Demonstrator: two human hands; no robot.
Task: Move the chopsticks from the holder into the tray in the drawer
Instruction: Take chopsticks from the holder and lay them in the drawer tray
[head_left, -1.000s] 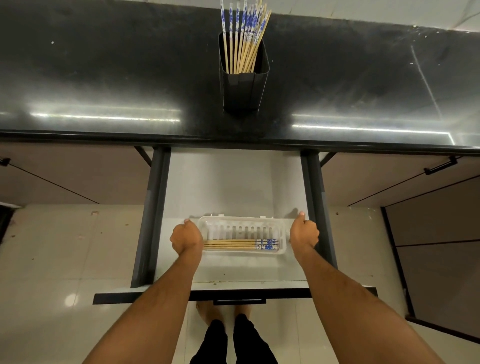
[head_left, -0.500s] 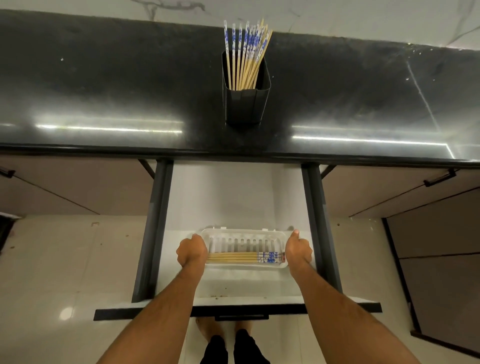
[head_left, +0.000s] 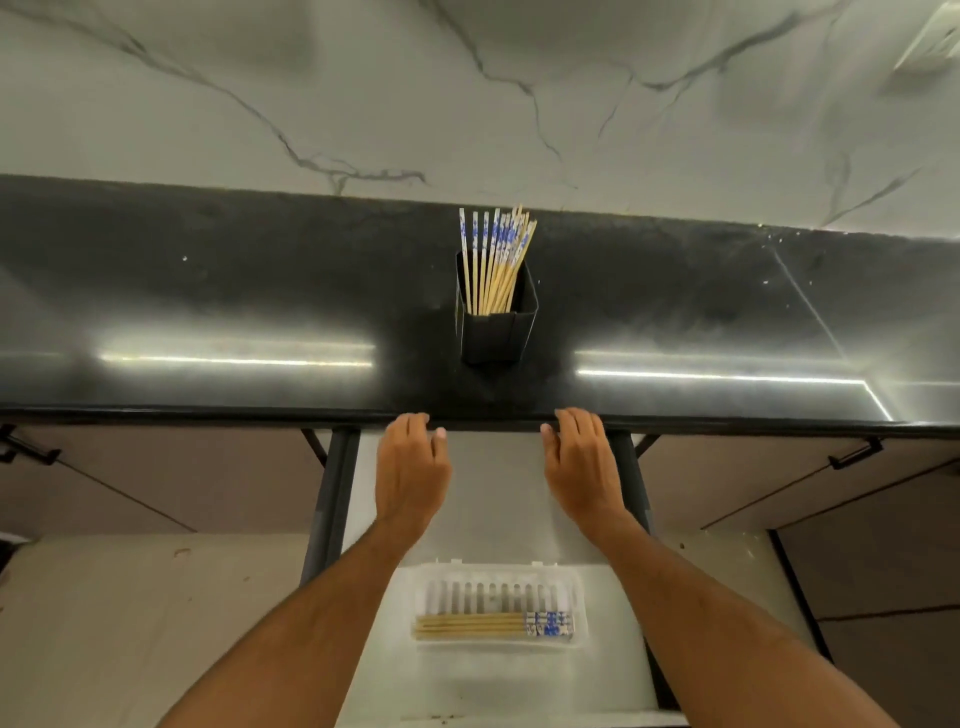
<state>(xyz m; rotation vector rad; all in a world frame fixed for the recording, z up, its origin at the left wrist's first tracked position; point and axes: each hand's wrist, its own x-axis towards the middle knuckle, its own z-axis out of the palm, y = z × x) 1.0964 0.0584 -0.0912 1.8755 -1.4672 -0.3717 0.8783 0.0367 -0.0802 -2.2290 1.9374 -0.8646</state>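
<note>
We see a pale marble wall (head_left: 467, 93) rising behind a long black countertop (head_left: 208, 291) that crosses the whole view, with two bright strips of light reflected on its glossy surface. Below its front edge a white drawer (head_left: 498, 493) stands pulled out between dark side rails, above a light tiled floor (head_left: 130, 623). Our left hand (head_left: 410, 467) and right hand (head_left: 582, 462) are raised side by side over the drawer, near the counter's front edge, palms down, fingers relaxed and loosely spread, holding nothing. In the near part of the drawer lies a clear slotted tray (head_left: 498, 592), and along its front side rests a small bundle of chopsticks (head_left: 493, 624), lying flat with their blue-patterned ends to the right. On the counter, centred between our hands and farther back, a black holder (head_left: 496, 332) stands upright, with the upright chopsticks (head_left: 496, 260) fanning out of its open top, patterned ends up.
</note>
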